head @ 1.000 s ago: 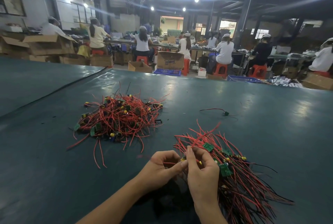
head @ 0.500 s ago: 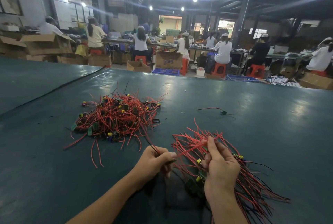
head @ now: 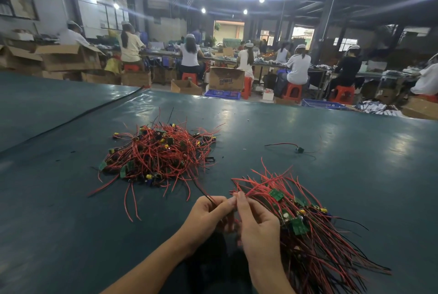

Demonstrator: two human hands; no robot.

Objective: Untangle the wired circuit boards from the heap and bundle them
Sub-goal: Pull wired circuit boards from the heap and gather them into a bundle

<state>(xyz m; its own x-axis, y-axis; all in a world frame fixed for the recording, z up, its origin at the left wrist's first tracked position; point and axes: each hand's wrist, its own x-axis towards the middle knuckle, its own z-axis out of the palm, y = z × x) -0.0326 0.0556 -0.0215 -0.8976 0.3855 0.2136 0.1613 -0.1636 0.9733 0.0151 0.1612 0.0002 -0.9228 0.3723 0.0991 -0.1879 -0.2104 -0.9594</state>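
head view: the left hand (head: 208, 216) pinches a thin black wire (head: 203, 193) between thumb and curled fingers. the strand runs up and away toward the tangled heap of red-insulated leads and small green circuit boards (head: 158, 154), which sits well apart on the left of the dark teal, faintly glossy tabletop (head: 71, 234). the right hand (head: 258, 229) has its fingers curled too, with index tip and thumb meeting the left fingertips on red leads at the edge of the sorted bundle of red and black wires with flat green boards (head: 308, 241). that bundle lies just beside and partly under the hand, fanning out to the right. the step looks like adding one freed piece to the bundle. it should go best if the pinch stays close to the board end, the lead is drawn along its own length rather than tugged sideways, and the right hand steadies the bundle so boards line up with boards. the leads look slender, springy and smooth-coated, apt to keep their kinks. the boards are rigid little rectangles carrying yellow components, and their corners could snag neighbouring strands. a stray wired board (head: 299, 150) lies alone farther out, and brown cardboard boxes (head: 226, 79) stand beyond the table.
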